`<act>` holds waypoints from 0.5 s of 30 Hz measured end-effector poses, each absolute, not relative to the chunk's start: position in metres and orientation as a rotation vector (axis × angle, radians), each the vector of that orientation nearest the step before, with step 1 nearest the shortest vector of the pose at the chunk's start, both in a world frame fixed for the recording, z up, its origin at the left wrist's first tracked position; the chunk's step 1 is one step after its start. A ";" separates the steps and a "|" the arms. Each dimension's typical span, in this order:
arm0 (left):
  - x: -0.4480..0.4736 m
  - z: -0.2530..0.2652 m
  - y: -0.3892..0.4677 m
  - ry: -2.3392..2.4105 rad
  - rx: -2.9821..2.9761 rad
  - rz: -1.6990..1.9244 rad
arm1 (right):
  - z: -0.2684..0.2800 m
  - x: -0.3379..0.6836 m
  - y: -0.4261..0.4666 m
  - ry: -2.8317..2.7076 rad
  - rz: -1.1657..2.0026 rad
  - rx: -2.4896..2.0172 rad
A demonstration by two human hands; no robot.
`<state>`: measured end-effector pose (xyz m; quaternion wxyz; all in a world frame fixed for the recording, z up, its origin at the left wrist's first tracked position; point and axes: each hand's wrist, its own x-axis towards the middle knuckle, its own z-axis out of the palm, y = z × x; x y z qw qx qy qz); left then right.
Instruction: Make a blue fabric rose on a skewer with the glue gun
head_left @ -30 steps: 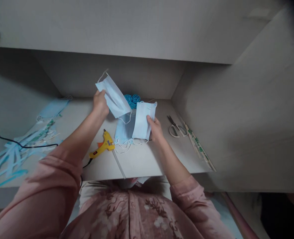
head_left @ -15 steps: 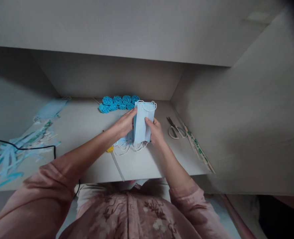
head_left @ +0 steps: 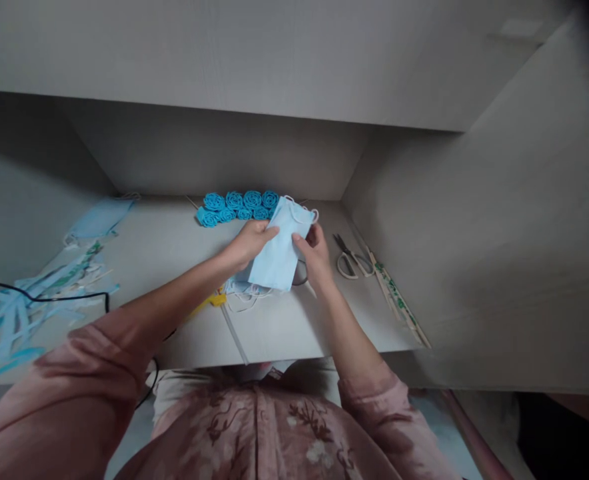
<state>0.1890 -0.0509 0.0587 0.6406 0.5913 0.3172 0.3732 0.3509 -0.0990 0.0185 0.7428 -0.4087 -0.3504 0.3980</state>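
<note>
Between my hands a light blue face mask (head_left: 280, 257) is held up over the desk, tilted, its white ear loops at the top end; whether it is one mask or a few together I cannot tell. My left hand (head_left: 254, 241) pinches its left edge, thumb on the front. On the right edge, my right hand (head_left: 315, 252) grips it with the thumb in front and fingers behind. More blue masks (head_left: 240, 287) with white loops lie under it, partly hidden. A yellow glue gun (head_left: 218, 298), mostly covered by my left forearm, rests beside them.
Several blue rolled flowers (head_left: 244, 205) stand in rows at the back. Scissors (head_left: 350, 259) and thin sticks (head_left: 399, 300) lie right. On the left are another mask (head_left: 102, 217), cut blue strips (head_left: 17, 317) and a black cable (head_left: 39, 298). Walls and an overhead panel (head_left: 224, 60) enclose the desk.
The mask has turned from near upright to a tilt, its lower end swinging left. My left thumb now lies on its front. Its lower loops no longer show.
</note>
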 end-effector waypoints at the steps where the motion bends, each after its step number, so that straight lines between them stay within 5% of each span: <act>1: 0.186 0.060 -0.049 0.712 1.385 0.776 | 0.020 0.352 -0.099 -0.755 0.928 -0.860; 5: 0.172 0.068 -0.049 0.687 1.522 0.493 | 0.026 0.354 -0.104 -0.693 1.153 -0.792; 15: 0.113 0.103 -0.048 0.612 1.496 0.290 | 0.020 0.371 -0.099 -0.734 1.123 -0.830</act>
